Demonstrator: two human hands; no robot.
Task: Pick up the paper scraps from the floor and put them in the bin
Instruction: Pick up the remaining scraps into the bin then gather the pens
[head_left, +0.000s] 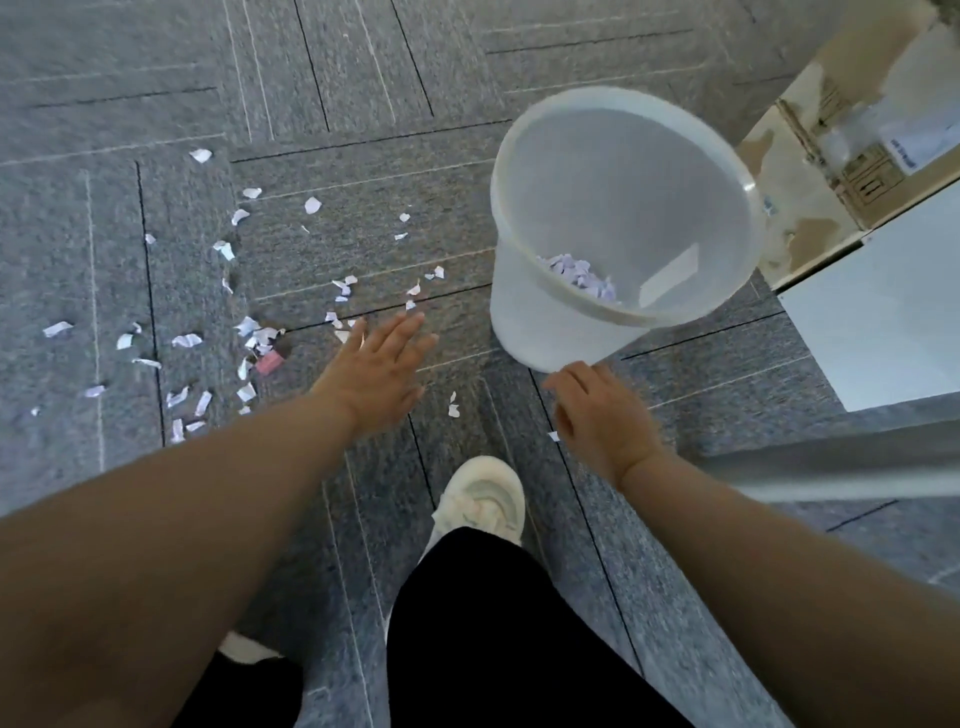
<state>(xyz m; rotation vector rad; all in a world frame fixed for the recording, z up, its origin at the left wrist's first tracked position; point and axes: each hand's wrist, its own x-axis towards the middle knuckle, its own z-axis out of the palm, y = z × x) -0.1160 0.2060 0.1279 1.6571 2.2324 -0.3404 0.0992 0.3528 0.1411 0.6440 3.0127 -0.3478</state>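
Underfoot and right across the view, grey carpet floor (363, 78). Down the middle at the bottom, black trouser leg (509, 639). Over at top right, torn cardboard box (831, 171), with a white panel (883, 332) just below it. Beside those, on the carpet, see-through plastic bin (519, 322), blurred, mouth wide open to the camera. Down at its bottom, a small heap of scraps (582, 275) already in. Below the bin, cream shoe (483, 499) poking out from the trouser leg.

Now the left hand (379, 374): stretched forward, palm down, fingers straight and slightly fanned, holding nothing, tips just short of the nearest bits. Right hand (597, 415): fingers curled at the bin's lower edge, touching or gripping impossible to tell.

Left of the bin, paper scraps (187, 340) scattered wide over the carpet, thickest just ahead of the left hand. Among them, one pink piece (269, 362).
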